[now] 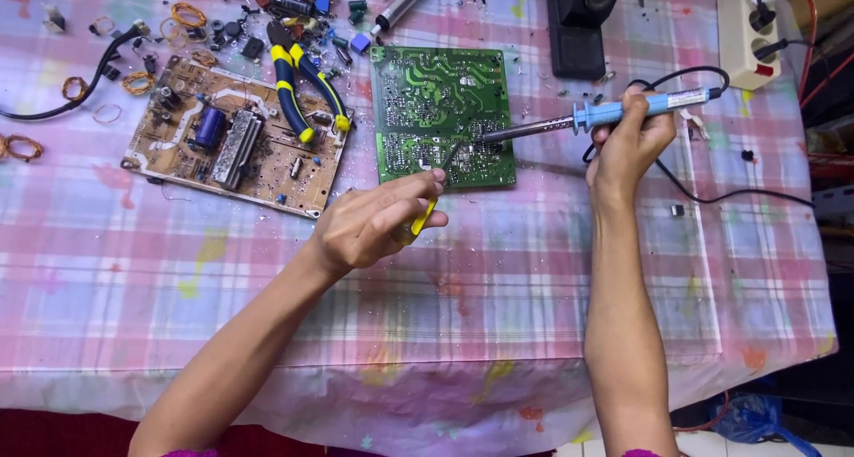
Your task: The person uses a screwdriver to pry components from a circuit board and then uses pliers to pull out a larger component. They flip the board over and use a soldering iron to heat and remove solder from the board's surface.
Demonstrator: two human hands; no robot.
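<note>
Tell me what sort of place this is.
Likely a home electronics repair bench: a green circuit board under a blue soldering iron, a stripped brown board, loose parts, all on a table with a plaid cloth.

two bare forearms, left hand (369, 221) and right hand (629, 146) ungloved (magenta sleeve edges at the bottom)

My right hand (628, 141) grips a soldering iron with a light blue handle (623, 111) and a black cord. My left hand (378, 221) pinches a small tool with a yellow handle (423, 217). The solder-side circuit board (442, 115) is bright green with pale tracks; the component-side board (236, 137) is tan, carrying a blue cylinder. The pliers (302, 88) have dark blue and yellow grips. The tablecloth (445, 288) is pink plaid, paint-stained.
</note>
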